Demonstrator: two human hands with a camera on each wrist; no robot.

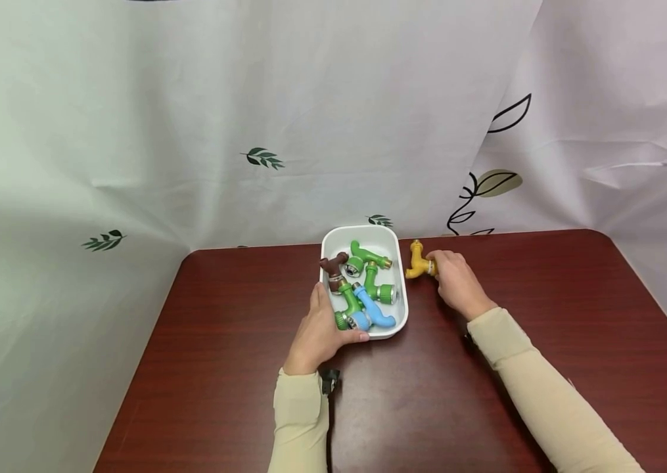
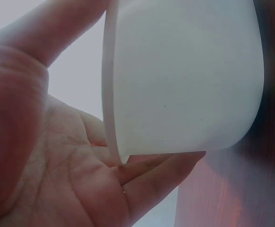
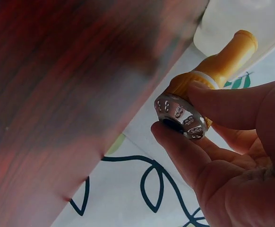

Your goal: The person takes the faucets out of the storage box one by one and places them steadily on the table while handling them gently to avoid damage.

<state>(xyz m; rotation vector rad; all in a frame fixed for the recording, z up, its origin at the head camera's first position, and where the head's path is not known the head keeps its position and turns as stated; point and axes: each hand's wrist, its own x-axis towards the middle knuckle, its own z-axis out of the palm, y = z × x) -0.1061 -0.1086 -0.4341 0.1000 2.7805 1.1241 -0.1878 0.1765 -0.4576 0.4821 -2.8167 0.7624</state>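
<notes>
My left hand [image 1: 317, 332] holds the near left corner of a white plastic tub [image 1: 402, 309], thumb along its near side and fingers along its left wall. In the left wrist view the fingers lie against the outer wall [image 2: 184, 80]. Inside the tub lie a brown tap [image 1: 335, 266], a light blue tap [image 1: 376, 310] and three green taps, one green tap [image 1: 371, 279] near the middle. Just right of the tub, my right hand [image 1: 459, 282] grips a yellow tap [image 1: 418, 263] by its handle. The right wrist view shows thumb and fingers around the clear-capped handle [image 3: 181, 113].
The dark red wooden table [image 1: 221, 381] carries the tub near its far edge. A white curtain [image 1: 286, 98] with leaf prints hangs right behind that edge and along the sides.
</notes>
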